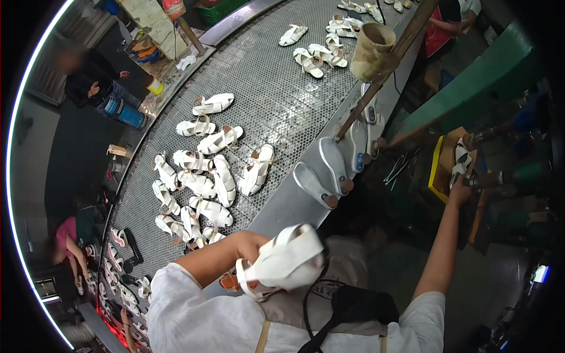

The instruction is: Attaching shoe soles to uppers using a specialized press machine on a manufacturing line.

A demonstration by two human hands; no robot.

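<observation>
A white strappy sandal (288, 259) is held close in front of my chest. My left hand (252, 242) is closed on it, the fingers mostly hidden behind the shoe. My right arm reaches out to the machine on the right. There my right hand (460, 191) is closed at the near end of another white sandal (462, 157), which sits in a yellow-edged box (436, 170); its fingers show only in part. Shoe lasts, grey and footlike (315, 185), stand along the metal ledge left of the machine.
Many white sandals (223, 179) lie on the curved mesh conveyor (276, 88) at my left. A rusty pole (382, 76) carrying a stained pot (372, 52) slants over the ledge. A green machine beam (459, 88) rises at right. Other people (97, 85) are around the conveyor.
</observation>
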